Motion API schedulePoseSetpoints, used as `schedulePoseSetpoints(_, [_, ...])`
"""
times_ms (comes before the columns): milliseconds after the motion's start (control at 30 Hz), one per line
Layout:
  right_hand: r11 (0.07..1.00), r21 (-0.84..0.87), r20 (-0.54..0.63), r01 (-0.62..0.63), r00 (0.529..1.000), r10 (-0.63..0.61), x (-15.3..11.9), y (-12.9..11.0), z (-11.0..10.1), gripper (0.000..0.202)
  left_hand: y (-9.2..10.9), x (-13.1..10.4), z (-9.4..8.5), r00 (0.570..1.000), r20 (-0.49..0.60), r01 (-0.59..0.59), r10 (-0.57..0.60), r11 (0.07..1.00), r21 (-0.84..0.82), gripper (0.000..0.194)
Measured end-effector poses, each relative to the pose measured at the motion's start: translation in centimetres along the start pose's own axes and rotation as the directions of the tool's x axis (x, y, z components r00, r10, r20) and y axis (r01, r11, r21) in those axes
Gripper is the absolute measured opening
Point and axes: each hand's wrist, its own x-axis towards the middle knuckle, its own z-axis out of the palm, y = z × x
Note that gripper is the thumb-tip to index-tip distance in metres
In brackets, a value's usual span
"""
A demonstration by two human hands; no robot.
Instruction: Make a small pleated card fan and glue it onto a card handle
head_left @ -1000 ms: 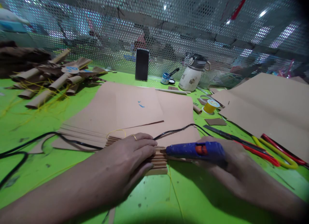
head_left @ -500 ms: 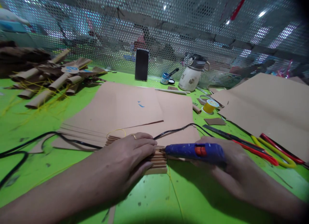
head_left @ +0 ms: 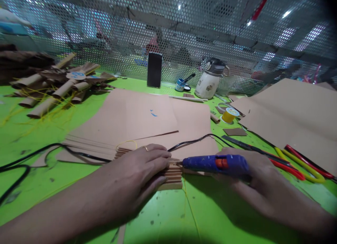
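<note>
My left hand (head_left: 143,170) presses on a stack of pleated brown paper (head_left: 173,179), its fingers over the folds and its thumb along the near side. A yellow thread (head_left: 191,210) runs from the pleats toward me, and a loop of it shows behind my wrist. My right hand (head_left: 252,182) is closed round a blue hot glue gun (head_left: 216,165) with a red-orange part on its side. The gun's nozzle is at the right end of the pleats, by my left fingertips; whether it touches them I cannot tell.
Brown paper sheets (head_left: 147,114) lie behind my hands, with a black cord (head_left: 86,154) across them. To the right are scissors (head_left: 313,174), a cutter (head_left: 242,142), yellow thread spool (head_left: 229,116) and larger sheets (head_left: 295,114). A phone (head_left: 154,70), bottle (head_left: 209,79) and paper tubes (head_left: 63,89) stand farther off.
The glue gun and my right hand have shifted slightly to the right, its nozzle drawn a little along. My left hand stays on the pleated paper.
</note>
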Motion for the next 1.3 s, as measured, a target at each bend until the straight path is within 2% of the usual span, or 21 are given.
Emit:
schedulePoseSetpoints(167, [1.0,-0.002,-0.008,0.011,1.0,-0.011,0.0,0.1,0.0,0.016,0.1,-0.1,0.0,0.997,0.03,0.079,-0.078,0.997,-0.026,0.032])
schedulePoseSetpoints(300, [0.998,0.054,-0.001,-0.025,1.0,0.025,0.1,-0.1,0.3,0.016,0.1,-0.1,-0.1,0.987,0.091,0.138,-0.134,0.989,-0.047,0.029])
schedulePoseSetpoints(500, [0.994,0.087,0.032,-0.059,0.998,0.056,0.2,-0.2,0.4,0.016,-0.1,-0.1,0.2,0.988,0.086,0.133,-0.128,0.99,-0.053,0.03])
schedulePoseSetpoints(900, [0.995,0.082,-0.004,-0.065,0.998,0.065,-0.5,0.6,-0.1,0.009,-0.1,-0.1,0.1,0.993,0.063,0.104,-0.103,0.994,-0.023,0.032])
schedulePoseSetpoints(1133, [0.999,-0.025,-0.029,-0.031,0.999,0.03,-0.8,1.0,-0.1,0.02,0.0,0.0,0.1,0.992,0.064,0.109,-0.107,0.994,-0.028,0.03])
schedulePoseSetpoints(1300, [0.998,0.021,0.045,-0.065,0.997,0.064,-0.4,0.5,0.1,0.011,-0.2,-0.3,0.2,0.992,0.07,0.109,-0.107,0.994,-0.026,0.028])
